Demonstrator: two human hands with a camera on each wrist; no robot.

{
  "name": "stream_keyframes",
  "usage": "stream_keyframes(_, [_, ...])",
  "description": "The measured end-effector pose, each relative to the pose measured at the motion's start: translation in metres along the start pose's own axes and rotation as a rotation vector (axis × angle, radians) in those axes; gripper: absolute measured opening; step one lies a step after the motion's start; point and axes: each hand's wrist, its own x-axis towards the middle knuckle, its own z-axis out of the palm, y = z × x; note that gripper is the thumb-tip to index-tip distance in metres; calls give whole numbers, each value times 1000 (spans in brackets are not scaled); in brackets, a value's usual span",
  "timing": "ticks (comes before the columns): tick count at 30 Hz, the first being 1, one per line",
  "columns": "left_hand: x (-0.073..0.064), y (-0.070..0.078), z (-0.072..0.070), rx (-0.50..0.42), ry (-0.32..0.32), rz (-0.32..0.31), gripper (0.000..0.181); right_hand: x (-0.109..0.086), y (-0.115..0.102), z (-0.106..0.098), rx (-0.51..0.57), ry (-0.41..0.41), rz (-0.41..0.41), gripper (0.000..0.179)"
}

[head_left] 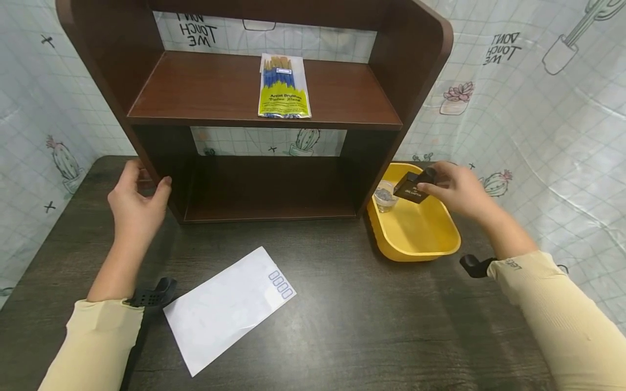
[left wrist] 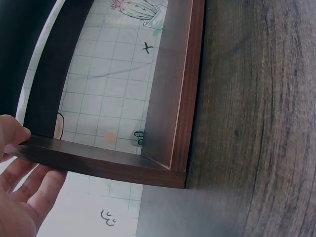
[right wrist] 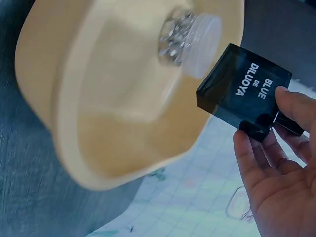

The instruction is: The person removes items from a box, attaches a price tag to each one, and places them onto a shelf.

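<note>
My right hand [head_left: 459, 187] pinches a dark, square perfume bottle [right wrist: 247, 89] marked "Blue de Diluoya" by its cap end. The bottle [head_left: 413, 186] is held over the yellow bin [head_left: 418, 233], tilted. Inside that bin sits a small clear jar [right wrist: 190, 42] with silvery bits in it. On the other side, my left hand [head_left: 138, 203] grips the left side panel of the brown wooden shelf [head_left: 264, 127], thumb at the front edge and fingers behind. The left wrist view shows the same hold on the panel [left wrist: 98, 165].
A pack of artist brushes [head_left: 283, 89] lies on the upper shelf board, reaching its front edge. A white envelope [head_left: 230, 307] lies at an angle on the dark table [head_left: 367, 315] before the shelf. Printed sheeting [head_left: 538, 136] hangs behind and at both sides.
</note>
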Motion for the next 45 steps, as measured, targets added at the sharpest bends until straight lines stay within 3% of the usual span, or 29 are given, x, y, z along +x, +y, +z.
stream_keyframes(12, [0, -1, 1, 12, 6, 5, 31, -19, -44, 6, 59, 9, -113, 29])
stream_keyframes(20, [0, -1, 1, 10, 0, -3, 32, -30, -65, 20, 86, -1, -292, 22])
stream_keyframes(36, [0, -1, 3, 1, 6, -8, 31, -52, -87, 76, 222, -49, -456, 22])
stream_keyframes(45, [0, -2, 2, 3, 5, -14, 31, -63, -91, 101, 256, -86, -478, 27])
